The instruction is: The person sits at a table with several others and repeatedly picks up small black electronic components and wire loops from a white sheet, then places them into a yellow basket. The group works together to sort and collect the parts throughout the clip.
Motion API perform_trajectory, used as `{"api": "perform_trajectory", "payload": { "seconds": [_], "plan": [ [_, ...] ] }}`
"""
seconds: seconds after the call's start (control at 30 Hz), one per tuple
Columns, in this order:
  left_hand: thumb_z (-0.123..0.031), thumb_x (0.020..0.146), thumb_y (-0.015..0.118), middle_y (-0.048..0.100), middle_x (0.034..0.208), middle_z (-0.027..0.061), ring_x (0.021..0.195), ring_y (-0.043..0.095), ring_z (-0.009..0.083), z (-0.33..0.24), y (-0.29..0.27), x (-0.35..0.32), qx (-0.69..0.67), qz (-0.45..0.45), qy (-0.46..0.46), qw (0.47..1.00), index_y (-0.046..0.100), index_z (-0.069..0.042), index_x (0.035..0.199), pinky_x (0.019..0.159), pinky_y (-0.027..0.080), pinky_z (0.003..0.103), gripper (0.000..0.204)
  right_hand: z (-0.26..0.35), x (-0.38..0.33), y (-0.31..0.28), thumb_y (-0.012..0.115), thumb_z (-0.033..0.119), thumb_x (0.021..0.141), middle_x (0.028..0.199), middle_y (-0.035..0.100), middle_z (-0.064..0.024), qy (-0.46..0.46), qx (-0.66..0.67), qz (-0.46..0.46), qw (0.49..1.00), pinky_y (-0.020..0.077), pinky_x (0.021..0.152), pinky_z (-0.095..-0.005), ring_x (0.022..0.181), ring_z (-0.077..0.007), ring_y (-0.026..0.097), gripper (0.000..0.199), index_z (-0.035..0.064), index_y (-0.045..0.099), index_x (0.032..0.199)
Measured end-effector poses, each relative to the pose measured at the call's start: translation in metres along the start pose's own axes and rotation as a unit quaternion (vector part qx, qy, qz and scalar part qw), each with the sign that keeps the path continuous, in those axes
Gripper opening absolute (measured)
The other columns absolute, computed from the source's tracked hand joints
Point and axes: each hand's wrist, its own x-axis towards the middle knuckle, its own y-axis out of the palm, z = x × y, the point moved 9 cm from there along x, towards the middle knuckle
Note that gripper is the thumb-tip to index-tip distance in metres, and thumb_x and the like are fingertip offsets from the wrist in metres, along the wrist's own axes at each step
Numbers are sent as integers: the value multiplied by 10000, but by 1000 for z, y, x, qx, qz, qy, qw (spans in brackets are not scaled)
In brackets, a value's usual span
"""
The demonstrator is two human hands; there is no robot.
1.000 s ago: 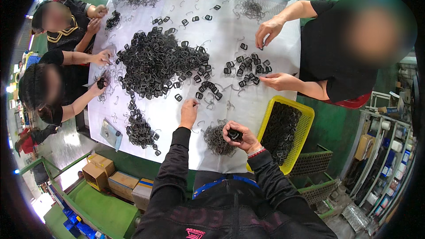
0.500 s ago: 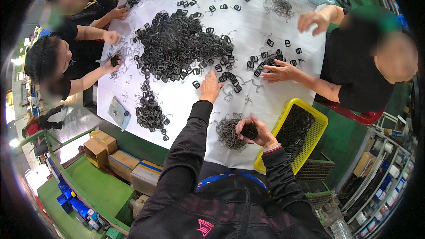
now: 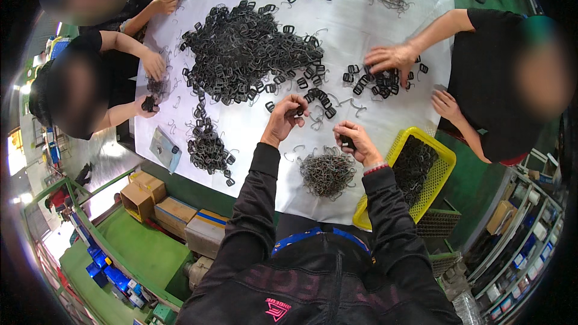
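My left hand (image 3: 285,121) is raised over the white-covered table, its fingers closed on a black slide buckle (image 3: 298,111). To its right, my right hand (image 3: 356,143) curls round several black buckles (image 3: 347,141) lying against the palm. Just below the right hand sits a heap of thin bent wire hooks (image 3: 327,173). A short row of loose black buckles (image 3: 321,100) lies beyond my hands, with a few wire hooks beside it. Farther left spreads the large pile of black buckles (image 3: 241,54).
A yellow basket (image 3: 444,171) of dark parts stands at the table's right edge. A smaller buckle pile (image 3: 208,151) and a clear bag (image 3: 164,149) lie at left. A co-worker's hand (image 3: 392,59) covers buckles at right; other co-workers sit along the left side. Cardboard boxes (image 3: 174,212) stand below.
My left hand has drawn back from the loose buckles with one in its fingers. My right hand has moved up from the wire heap, closer to the left. The right co-worker's hands have shifted.
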Motion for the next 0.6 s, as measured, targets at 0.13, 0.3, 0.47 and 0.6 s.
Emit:
{"api": "perform_trajectory", "payload": {
  "seconds": [0.13, 0.3, 0.47, 0.6],
  "plan": [
    [-190, 841, 598, 571, 819, 41, 651, 557, 136, -6, 7, 40, 196, -18, -21, 980, 553, -50, 916, 468, 421, 250, 165, 17, 32, -24, 692, 107, 777, 666, 517, 12, -83, -178, -158, 968, 292, 373, -217, 533, -72, 491, 195, 63, 584, 932],
    [-193, 746, 728, 610, 825, 138, 766, 612, 310, -14, 36, 59, 676, -92, 223, 696, 571, -43, 939, 649, 482, 399, 290, 43, 33, -6, 700, 106, 720, 764, 621, -148, -257, -499, -315, 765, 476, 643, -412, 729, -344, 624, 373, 70, 534, 1052],
    [-207, 747, 726, 627, 858, 148, 776, 601, 344, 3, 26, 61, 707, -84, 167, 682, 593, -40, 891, 660, 469, 420, 259, 38, 37, -4, 683, 110, 732, 921, 616, -181, -241, -534, -305, 751, 471, 710, -472, 873, -393, 596, 335, 79, 498, 1010],
    [-252, 901, 589, 521, 759, 9, 668, 518, 116, 0, 4, 39, 262, -21, 45, 964, 554, -67, 824, 447, 386, 235, 203, 37, 45, -15, 665, 99, 722, 875, 615, -168, -217, -528, -259, 779, 469, 665, -428, 779, -359, 598, 262, 36, 517, 929]
  ]
}}
